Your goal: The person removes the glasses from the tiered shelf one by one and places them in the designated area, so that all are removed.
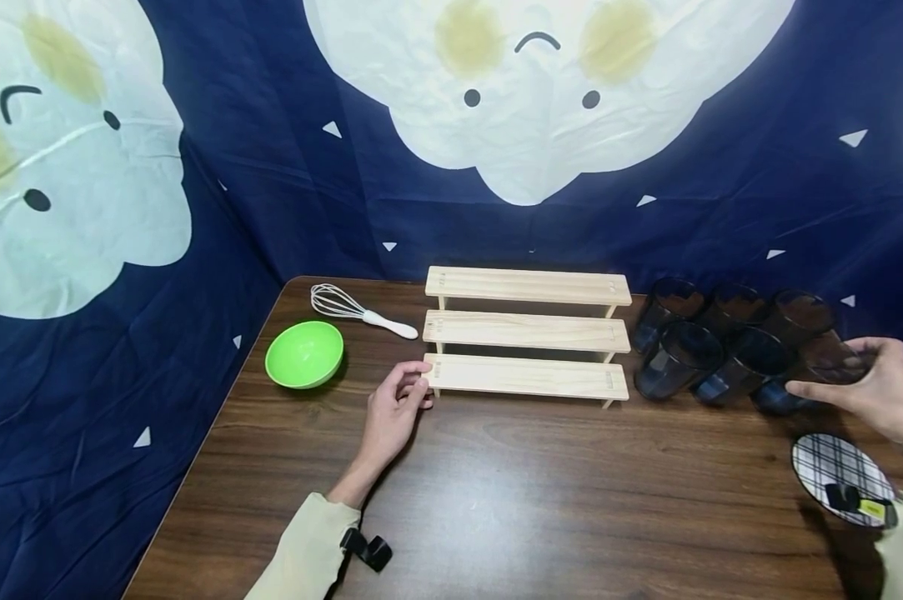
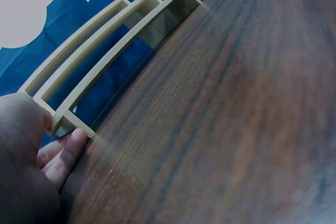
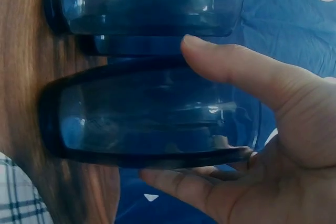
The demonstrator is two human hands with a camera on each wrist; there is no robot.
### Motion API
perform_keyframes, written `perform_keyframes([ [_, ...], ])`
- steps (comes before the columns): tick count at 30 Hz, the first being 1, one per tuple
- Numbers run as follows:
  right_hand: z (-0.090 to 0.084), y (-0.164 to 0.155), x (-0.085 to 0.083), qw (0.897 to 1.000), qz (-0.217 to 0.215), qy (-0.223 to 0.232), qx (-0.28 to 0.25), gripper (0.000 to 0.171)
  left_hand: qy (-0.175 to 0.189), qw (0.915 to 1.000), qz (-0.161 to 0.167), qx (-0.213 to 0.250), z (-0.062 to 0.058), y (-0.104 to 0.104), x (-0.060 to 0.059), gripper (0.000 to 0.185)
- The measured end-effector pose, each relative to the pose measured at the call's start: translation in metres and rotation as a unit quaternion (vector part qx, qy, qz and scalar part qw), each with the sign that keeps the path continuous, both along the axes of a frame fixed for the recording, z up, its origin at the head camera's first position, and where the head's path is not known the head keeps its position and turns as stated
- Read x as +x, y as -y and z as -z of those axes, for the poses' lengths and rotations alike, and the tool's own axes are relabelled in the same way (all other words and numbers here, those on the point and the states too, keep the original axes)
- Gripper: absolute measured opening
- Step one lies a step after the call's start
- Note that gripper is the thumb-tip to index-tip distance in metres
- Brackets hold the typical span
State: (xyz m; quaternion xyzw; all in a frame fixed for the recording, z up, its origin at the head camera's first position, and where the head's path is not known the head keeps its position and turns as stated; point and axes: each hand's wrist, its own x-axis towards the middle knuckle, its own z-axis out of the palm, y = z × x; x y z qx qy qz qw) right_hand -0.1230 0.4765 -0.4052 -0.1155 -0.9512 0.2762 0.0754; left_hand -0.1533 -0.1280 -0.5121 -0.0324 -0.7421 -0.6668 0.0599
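Note:
Three stepped shelves of a pale wooden tiered rack (image 1: 526, 375) stand on the brown table. At the front shelf's left end, my left hand (image 1: 393, 417) grips the wood. In the left wrist view its fingers (image 2: 65, 156) bend around the rack's end leg. Far to the right, my right hand (image 1: 886, 387) holds the front right dark tinted drinking glass (image 3: 136, 119). Its thumb lies along one side and the fingers along the other, near the rim. This glass stands upright, with its base at the table. Several similar glasses (image 1: 679, 358) are grouped in two rows beside it.
A green bowl (image 1: 304, 354) sits on the table's left side, with a white whisk (image 1: 364, 313) behind it. Under my right forearm lies a round checked plate (image 1: 834, 467). A dark blue cloth (image 1: 271, 108) with white cloud figures hangs behind the table.

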Motion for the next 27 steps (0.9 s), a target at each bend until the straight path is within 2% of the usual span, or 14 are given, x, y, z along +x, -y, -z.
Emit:
perform_keyframes([
  [5, -0.001, 0.003, 0.005, 1.0, 0.018, 0.017, 0.002, 0.111, -0.005, 1.0, 0.001, 0.001, 0.0, 0.0, -0.001, 0.02],
  [11, -0.002, 0.006, 0.008, 0.999, 0.031, 0.018, 0.006, 0.117, -0.003, 1.0, 0.003, 0.002, 0.001, 0.0, -0.001, 0.02],
  [17, -0.006, 0.009, 0.014, 0.999, 0.03, -0.016, 0.002, 0.121, 0.0, 1.0, -0.001, 0.002, 0.002, -0.001, -0.001, 0.02],
  [23, -0.014, 0.016, 0.02, 0.999, 0.03, -0.029, -0.006, 0.117, 0.01, 0.9999, -0.001, 0.007, -0.003, -0.001, -0.001, 0.022],
  [25, -0.018, 0.02, 0.02, 0.999, 0.026, -0.035, -0.007, 0.111, 0.015, 0.9998, 0.001, 0.011, -0.006, 0.0, -0.001, 0.023],
  [27, -0.021, 0.026, 0.019, 0.998, 0.014, -0.063, -0.011, 0.097, 0.023, 0.9997, 0.0, 0.006, -0.011, 0.003, 0.0, 0.024],
])
